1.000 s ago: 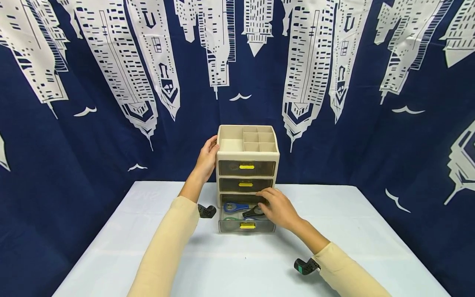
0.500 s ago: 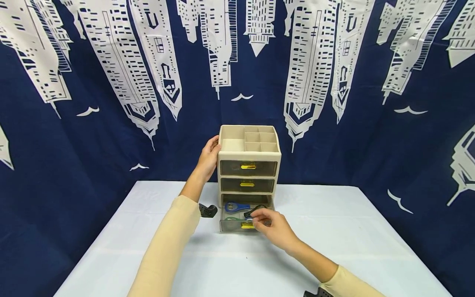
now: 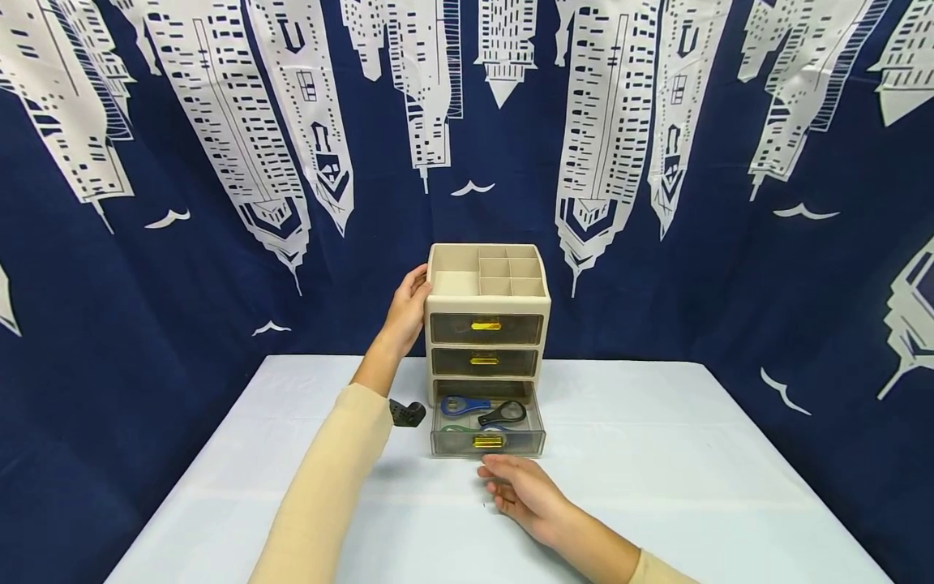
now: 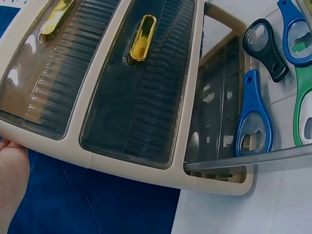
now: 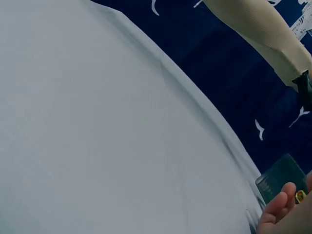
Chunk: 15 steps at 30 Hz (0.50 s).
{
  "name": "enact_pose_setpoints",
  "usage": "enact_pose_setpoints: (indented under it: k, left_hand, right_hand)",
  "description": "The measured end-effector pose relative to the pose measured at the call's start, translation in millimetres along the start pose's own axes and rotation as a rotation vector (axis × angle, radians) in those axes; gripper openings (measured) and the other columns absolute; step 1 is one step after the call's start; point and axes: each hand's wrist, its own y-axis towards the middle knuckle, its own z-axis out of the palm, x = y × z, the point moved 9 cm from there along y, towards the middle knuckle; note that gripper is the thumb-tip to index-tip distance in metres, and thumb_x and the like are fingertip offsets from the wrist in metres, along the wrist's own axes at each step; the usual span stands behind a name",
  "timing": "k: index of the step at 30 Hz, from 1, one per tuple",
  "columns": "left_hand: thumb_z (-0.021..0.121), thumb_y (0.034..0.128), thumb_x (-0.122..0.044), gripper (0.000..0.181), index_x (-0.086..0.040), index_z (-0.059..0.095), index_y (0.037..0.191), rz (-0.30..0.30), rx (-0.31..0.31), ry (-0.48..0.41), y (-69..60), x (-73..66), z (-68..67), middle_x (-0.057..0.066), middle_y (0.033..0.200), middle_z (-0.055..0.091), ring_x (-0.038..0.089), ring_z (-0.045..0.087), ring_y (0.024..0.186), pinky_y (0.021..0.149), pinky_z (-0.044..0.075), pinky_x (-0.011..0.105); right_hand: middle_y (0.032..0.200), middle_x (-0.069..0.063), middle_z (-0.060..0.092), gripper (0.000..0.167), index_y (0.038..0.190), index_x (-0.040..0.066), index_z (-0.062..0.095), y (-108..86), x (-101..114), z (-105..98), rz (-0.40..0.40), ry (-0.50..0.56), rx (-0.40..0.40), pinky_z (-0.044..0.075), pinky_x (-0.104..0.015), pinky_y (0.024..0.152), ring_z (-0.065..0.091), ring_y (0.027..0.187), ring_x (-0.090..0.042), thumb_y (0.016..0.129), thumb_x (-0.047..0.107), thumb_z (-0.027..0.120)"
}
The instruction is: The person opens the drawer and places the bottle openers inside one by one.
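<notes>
A beige drawer organizer (image 3: pixel 487 305) stands upright at the back of the table. My left hand (image 3: pixel 404 316) rests against its upper left side; in the left wrist view only part of the hand (image 4: pixel 12 168) shows, touching the casing. The bottom drawer (image 3: pixel 525 443), clear grey with a yellow handle (image 3: pixel 488 442), is pulled out. Inside lie several round-headed tools that look like bottle openers: a blue one (image 4: pixel 252 109), a black one (image 4: pixel 267 48) and others in blue and green. My right hand (image 3: pixel 529 495), fingers loosely bent, is just in front of this drawer, holding nothing.
Two upper drawers (image 3: pixel 521 328) with yellow handles are closed. The organizer's top has divided compartments (image 3: pixel 496 272). A white cloth covers the table (image 3: pixel 635 454), and a navy curtain (image 3: pixel 379 268) with printed buildings hangs behind it.
My right hand has moved from above the bottom drawer toward me, past its front, uncovering the black tool. My left hand stays at the organizer's side. The drawer remains pulled out.
</notes>
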Motion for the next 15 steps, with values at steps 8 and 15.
enact_pose_setpoints:
  k: [8,15]
  left_hand:
    - [0.04,0.1137,-0.012,0.048,-0.005,0.03,0.16,0.0,-0.016,-0.007,-0.4,-0.5,-3.1,0.015,0.161,0.035,0.028,0.038,0.143,0.115,0.034,0.045]
    - [0.04,0.1137,-0.012,0.048,-0.004,0.029,0.16,0.002,-0.008,-0.007,-1.6,0.8,-0.4,0.016,0.162,0.033,0.028,0.036,0.144,0.115,0.034,0.045]
  right_hand:
    - [0.112,-0.005,0.062,0.039,0.136,-0.006,0.055,3.8,10.0,-1.4,-0.073,0.029,-0.096,0.043,-0.022,0.073,0.051,0.088,-0.013,0.108,0.021,0.057]
    - [0.103,-0.003,0.062,0.04,0.132,-0.01,0.053,7.2,4.2,-5.2,-0.054,0.015,-0.123,0.045,-0.02,0.07,0.053,0.082,-0.009,0.108,0.022,0.057]
